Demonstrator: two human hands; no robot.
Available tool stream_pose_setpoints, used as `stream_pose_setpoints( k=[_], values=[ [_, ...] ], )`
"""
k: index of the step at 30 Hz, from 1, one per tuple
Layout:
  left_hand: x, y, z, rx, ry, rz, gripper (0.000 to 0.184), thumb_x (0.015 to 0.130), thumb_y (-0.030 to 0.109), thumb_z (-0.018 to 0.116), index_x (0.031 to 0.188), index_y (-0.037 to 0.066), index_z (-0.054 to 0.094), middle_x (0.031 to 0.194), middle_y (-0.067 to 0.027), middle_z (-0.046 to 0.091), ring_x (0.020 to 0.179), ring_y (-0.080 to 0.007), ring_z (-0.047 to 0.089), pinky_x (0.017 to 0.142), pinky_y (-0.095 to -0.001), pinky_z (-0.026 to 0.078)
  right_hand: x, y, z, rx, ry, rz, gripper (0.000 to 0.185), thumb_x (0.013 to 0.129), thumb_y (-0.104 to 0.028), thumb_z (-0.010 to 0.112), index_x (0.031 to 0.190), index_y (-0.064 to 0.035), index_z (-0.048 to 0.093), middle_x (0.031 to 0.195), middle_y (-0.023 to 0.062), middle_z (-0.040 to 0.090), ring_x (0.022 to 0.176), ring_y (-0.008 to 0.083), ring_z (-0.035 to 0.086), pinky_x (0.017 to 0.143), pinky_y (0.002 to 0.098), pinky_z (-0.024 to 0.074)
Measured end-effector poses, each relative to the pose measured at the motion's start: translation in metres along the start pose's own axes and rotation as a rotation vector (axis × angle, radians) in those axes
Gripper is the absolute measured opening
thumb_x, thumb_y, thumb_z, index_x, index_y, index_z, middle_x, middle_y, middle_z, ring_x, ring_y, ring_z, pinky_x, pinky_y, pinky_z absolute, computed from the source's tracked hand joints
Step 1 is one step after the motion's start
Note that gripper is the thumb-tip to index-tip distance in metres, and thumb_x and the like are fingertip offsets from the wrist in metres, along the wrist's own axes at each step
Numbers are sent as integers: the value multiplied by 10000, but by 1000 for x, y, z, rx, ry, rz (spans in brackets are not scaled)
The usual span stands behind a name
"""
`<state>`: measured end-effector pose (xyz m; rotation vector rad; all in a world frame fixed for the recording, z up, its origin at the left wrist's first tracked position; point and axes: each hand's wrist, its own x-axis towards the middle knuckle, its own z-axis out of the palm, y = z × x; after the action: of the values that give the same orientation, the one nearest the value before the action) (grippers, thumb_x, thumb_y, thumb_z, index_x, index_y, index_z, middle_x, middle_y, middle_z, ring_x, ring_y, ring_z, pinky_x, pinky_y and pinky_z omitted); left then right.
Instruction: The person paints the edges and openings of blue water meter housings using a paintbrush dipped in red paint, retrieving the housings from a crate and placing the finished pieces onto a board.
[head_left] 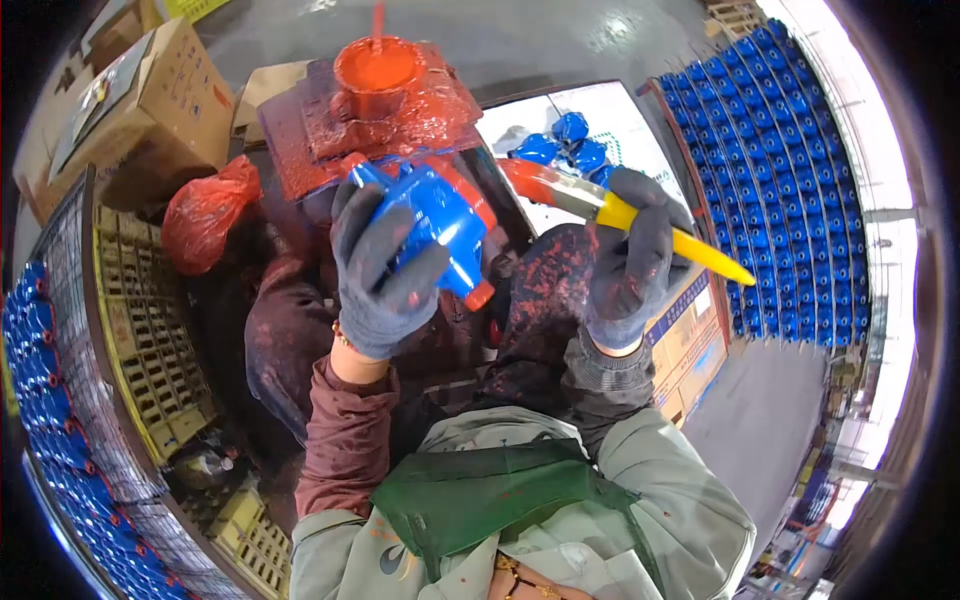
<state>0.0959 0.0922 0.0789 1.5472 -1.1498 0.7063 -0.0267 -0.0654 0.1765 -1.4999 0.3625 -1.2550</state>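
My left hand (pixel 385 275), in a dark grey work glove, is closed around a blue metal fitting (pixel 435 215) with red paint on its projecting ends. The fitting is tilted in the air above my lap. In my right hand (pixel 638 250), also gloved, is a paintbrush (pixel 613 211) with a yellow handle, pinched between thumb and fingers. Its red-coated bristle end points left towards the fitting and looks slightly apart from it. Beyond the left hand, a pot of red paint (pixel 375 95) stands on a paint-covered board (pixel 300 140).
Several blue fittings (pixel 570 127) lie on a white surface (pixel 535 108) ahead right. A rack (pixel 690 190) packed with blue pieces stands at right. Left are a red plastic bag (pixel 210 215), a cardboard box (pixel 175 110), yellowish crates (pixel 150 330) and more blue pieces (pixel 55 400).
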Motion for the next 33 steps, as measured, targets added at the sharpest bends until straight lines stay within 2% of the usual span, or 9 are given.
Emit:
stream_pose_setpoints(
  k=[8, 12, 16, 18, 20, 22, 23, 28, 33],
  values=[
    [1, 11, 1, 77, -81, 264, 553, 506, 129, 829, 964, 328, 593, 1183, -44, 464, 1206, -375, 438, 974, -620, 392, 3, -21, -2, -5, -196, 127, 158, 824, 29, 654, 981, 34, 657, 878, 149, 695, 725, 169, 641, 674, 258, 508],
    [0, 16, 5, -59, -30, 3, 566, 622, 131, 777, 1142, 165, 554, 1226, -117, 439, 1171, -374, 458, 968, -543, 422, -1, -3, -13, -133, -282, 117, 116, 850, -49, 662, 946, 13, 638, 863, 107, 690, 670, 115, 596, 584, 234, 471],
    [-12, 9, 8, -260, 136, -599, 637, 781, 262, 710, 1286, -2, 426, 1218, -153, 513, 1126, -324, 526, 950, -425, 466, -5, 23, -20, 158, -28, 191, 259, 929, -228, 592, 971, 22, 642, 971, 141, 669, 718, 141, 599, 601, 244, 469],
    [-23, -11, 8, -1198, 310, -1235, 757, 823, 406, 671, 1386, 21, 342, 1255, -169, 534, 1098, -338, 574, 910, -466, 512, -7, 38, -16, 31, 64, 245, 348, 951, -311, 575, 1016, 24, 646, 901, 74, 639, 652, 95, 526, 579, 213, 411],
    [-22, -21, 7, -1426, 411, -1257, 774, 859, 530, 563, 1408, 40, 325, 1217, -210, 564, 1029, -381, 612, 821, -493, 565, -23, 57, -22, -63, -35, 334, 375, 947, -336, 582, 1048, 19, 650, 840, 35, 609, 646, 89, 512, 578, 213, 396],
    [-22, -28, -2, -2333, 156, -1095, 714, 871, 529, 546, 1354, 27, 388, 1214, -177, 577, 1103, -320, 597, 853, -473, 541, -45, 80, -29, -82, -78, 506, 352, 941, -321, 603, 1062, 5, 660, 764, 12, 584, 606, 75, 501, 550, 215, 384],
    [-21, -20, -5, -2284, 393, -1293, 768, 854, 593, 523, 1380, 52, 377, 1211, -235, 579, 1071, -355, 618, 801, -480, 561, -58, 93, -33, -63, -103, 558, 323, 943, -295, 607, 1062, 0, 664, 759, 5, 585, 599, 70, 497, 546, 214, 383],
    [-30, -36, -8, -2601, 297, -1180, 825, 809, 656, 527, 1381, 77, 393, 1200, -267, 574, 1015, -391, 630, 733, -421, 584, -111, 146, -48, -26, -153, 638, 228, 942, -196, 620, 1060, -8, 674, 776, -15, 617, 617, 45, 494, 543, 200, 373],
    [-17, -30, -9, -2124, 485, -1170, 647, 876, 550, 546, 1351, 125, 440, 1316, -161, 514, 1072, -315, 576, 826, -470, 564, -120, 149, -44, 1, -184, 651, 217, 932, -187, 636, 1063, -19, 680, 807, -5, 639, 627, 42, 503, 546, 198, 380]
  ],
)
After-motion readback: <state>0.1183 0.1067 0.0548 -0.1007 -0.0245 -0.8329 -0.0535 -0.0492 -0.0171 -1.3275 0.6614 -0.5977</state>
